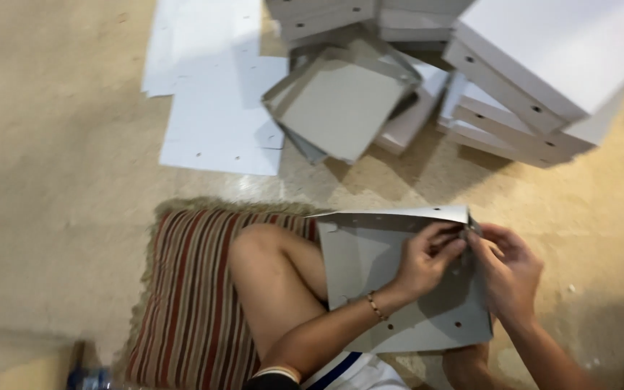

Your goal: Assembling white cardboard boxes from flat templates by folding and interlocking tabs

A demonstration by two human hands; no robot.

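Grey cardboard sheet (pixel 370 274), red-striped cushion (pixel 189 303), white flat sheets (pixel 214 94), beige floor (pixel 52 180)

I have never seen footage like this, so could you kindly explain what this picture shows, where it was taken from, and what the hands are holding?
There is no machine here: a person works with two bare hands. The single picture comes from a camera on their head, looking down. They sit on the floor with a knee over a striped cushion. Both hands hold a grey cardboard sheet with small holes; the left hand and right hand pinch its folded right edge with their fingers. Ahead lie flat white sheets, a pile of folded grey boxes, and a stack of white boxes.
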